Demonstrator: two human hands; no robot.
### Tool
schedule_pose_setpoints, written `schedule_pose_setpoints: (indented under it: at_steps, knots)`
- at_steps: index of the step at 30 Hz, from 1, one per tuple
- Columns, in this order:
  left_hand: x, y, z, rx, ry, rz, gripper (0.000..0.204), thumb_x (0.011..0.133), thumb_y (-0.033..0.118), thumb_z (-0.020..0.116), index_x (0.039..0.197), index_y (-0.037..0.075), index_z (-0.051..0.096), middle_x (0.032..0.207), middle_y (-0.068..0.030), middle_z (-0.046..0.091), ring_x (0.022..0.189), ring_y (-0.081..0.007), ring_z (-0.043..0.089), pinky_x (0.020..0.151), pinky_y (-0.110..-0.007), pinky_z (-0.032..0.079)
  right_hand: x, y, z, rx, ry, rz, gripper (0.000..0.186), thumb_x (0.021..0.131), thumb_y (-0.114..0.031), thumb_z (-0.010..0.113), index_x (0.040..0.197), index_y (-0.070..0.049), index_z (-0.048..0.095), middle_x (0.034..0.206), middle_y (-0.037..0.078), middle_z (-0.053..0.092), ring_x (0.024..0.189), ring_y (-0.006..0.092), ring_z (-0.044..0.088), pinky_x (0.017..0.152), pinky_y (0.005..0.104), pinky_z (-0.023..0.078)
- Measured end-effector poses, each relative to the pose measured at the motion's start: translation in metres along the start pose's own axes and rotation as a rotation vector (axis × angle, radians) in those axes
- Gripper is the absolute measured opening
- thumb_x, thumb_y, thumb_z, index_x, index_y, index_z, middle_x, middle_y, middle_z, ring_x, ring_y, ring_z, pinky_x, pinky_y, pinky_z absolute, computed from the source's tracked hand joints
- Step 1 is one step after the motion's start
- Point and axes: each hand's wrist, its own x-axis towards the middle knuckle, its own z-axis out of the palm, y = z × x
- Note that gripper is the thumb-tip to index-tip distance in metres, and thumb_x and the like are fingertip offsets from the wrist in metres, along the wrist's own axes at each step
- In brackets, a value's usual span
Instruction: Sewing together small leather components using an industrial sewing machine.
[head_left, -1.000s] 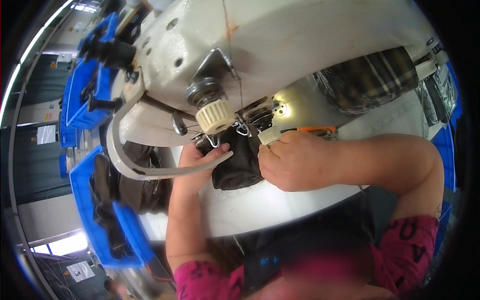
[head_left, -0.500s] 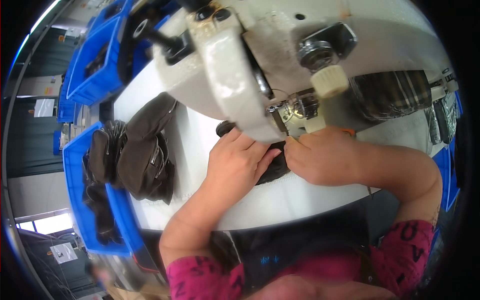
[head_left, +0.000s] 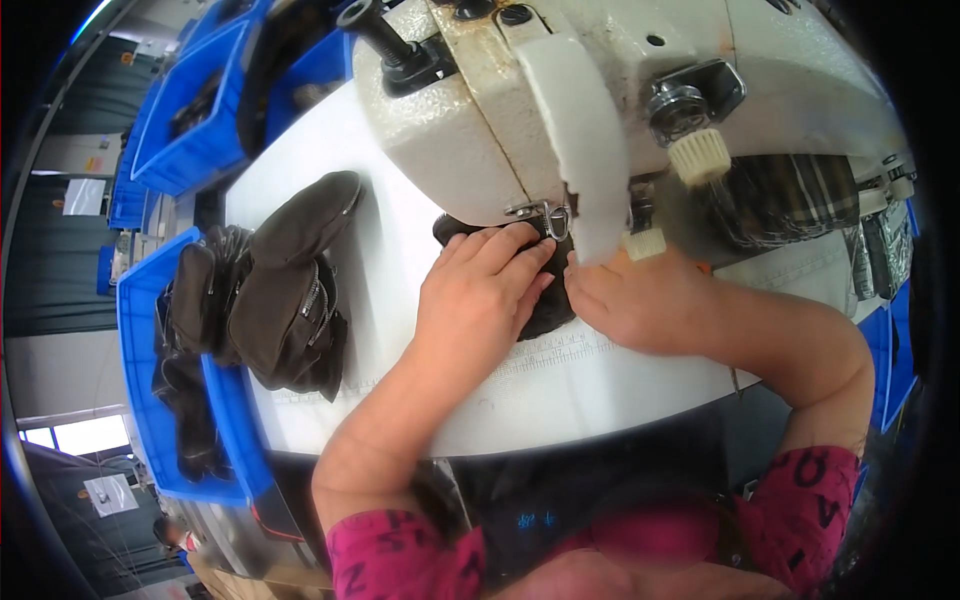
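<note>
A dark fabric piece (head_left: 547, 315) lies on the white bed of a sewing machine (head_left: 450, 130), close by its needle area. My left hand (head_left: 480, 285) is on the piece's left part, fingers bent over it and thumb drawn in against them. From the right, my right hand (head_left: 640, 305) pinches at the piece's edge with its fingers together. A white machine lever (head_left: 585, 140) and a small pale block (head_left: 645, 244) partly cover the right fingertips. Just beyond my left fingertips is a metal wire guide (head_left: 555, 220). The needle itself is hidden.
Several dark zippered pouches (head_left: 275, 315) are heaped on the table's left side. Beside them stands a blue bin (head_left: 245, 430) with more dark pieces, and another blue bin (head_left: 190, 150) is farther back. A plaid cloth-covered part (head_left: 790, 200) lies right of the machine head.
The machine head and its lever appear farther right in view, uncovering more of my left fingers. Both hands and the fabric piece sit slightly higher in the picture, still together.
</note>
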Motion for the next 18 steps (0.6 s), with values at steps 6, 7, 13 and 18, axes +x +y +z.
schedule_pose_setpoints:
  at_steps: [6,7,13,18]
  knots:
    - [0.004,-0.011,0.005,0.034,0.015,-0.011,0.028,0.087,0.012,0.073,0.114,0.008,0.074,0.112,-0.0074,0.07,0.098,-0.031,0.064,0.083,-0.041,0.052,-0.001,0.002,0.007,-0.05,-0.055,0.038,0.023,0.08,-0.016,0.067,0.099,-0.005,0.07,0.107,0.012,0.068,0.08,0.0174,0.069,0.06,0.032,0.052]
    - [0.004,-0.012,0.006,0.049,0.047,-0.017,0.027,0.084,0.011,0.075,0.111,0.009,0.075,0.109,-0.0058,0.071,0.098,-0.0278,0.066,0.084,-0.039,0.052,0.0,0.001,0.007,-0.049,-0.051,0.034,0.023,0.08,-0.016,0.067,0.099,-0.005,0.07,0.107,0.012,0.068,0.08,0.0174,0.069,0.06,0.032,0.052]
    - [0.007,-0.016,0.013,0.05,0.074,-0.07,0.026,0.081,0.007,0.077,0.107,0.009,0.075,0.102,-0.0041,0.071,0.096,-0.0253,0.066,0.085,-0.037,0.05,-0.002,-0.001,0.011,-0.073,-0.052,0.085,0.035,0.08,-0.015,0.068,0.112,-0.003,0.071,0.12,0.013,0.068,0.09,0.0179,0.069,0.069,0.0372,0.054]
    - [0.006,-0.024,0.016,0.036,0.092,-0.066,0.025,0.082,0.006,0.076,0.107,0.009,0.074,0.102,-0.0047,0.07,0.096,-0.0266,0.064,0.084,-0.038,0.048,-0.002,0.002,0.016,-0.057,-0.073,0.111,0.039,0.079,-0.014,0.069,0.116,-0.001,0.071,0.125,0.015,0.067,0.093,0.0202,0.069,0.071,0.0379,0.055]
